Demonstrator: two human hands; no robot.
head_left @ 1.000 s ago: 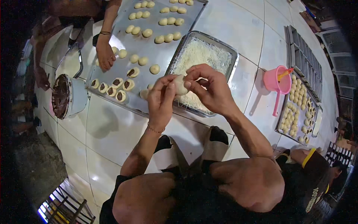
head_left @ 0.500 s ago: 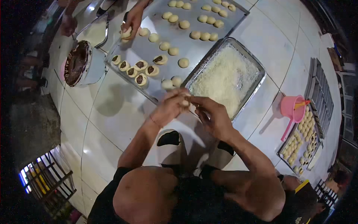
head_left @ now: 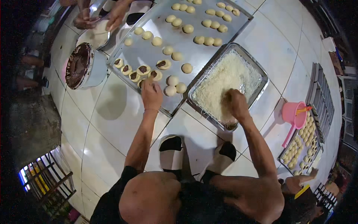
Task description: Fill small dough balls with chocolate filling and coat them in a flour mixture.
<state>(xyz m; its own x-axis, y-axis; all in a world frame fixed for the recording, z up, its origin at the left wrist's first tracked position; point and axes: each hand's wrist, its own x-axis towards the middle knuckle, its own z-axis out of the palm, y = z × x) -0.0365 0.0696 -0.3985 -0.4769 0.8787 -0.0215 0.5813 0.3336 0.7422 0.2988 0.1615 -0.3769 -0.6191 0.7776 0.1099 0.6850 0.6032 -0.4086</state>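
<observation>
My left hand (head_left: 152, 94) reaches over the near left corner of a metal tray (head_left: 164, 106), fingers extended and touching chocolate-filled dough pieces (head_left: 143, 70). It partly covers the nearest of them. My right hand (head_left: 238, 106) has its fingers bunched together in pale shredded cheese (head_left: 231, 71), which fills a rectangular metal pan (head_left: 263, 84) right of the tray. Just right of my left hand sits a cluster of three plain dough balls (head_left: 172, 80). More plain balls (head_left: 187, 68) stand in short rows farther up the tray.
A bucket of chocolate filling (head_left: 97, 67) stands left of the tray. Beyond it, another person's hands (head_left: 115, 15) are over a pan of pale contents (head_left: 95, 35). At right are a pink dipper (head_left: 294, 114) and another tray of dough pieces (head_left: 294, 149). My feet (head_left: 171, 149) are below.
My hands have parted from a dough ball, which now lies with two others. My left hand moved to the filled pieces, my right into the cheese. The other person's hand left the tray.
</observation>
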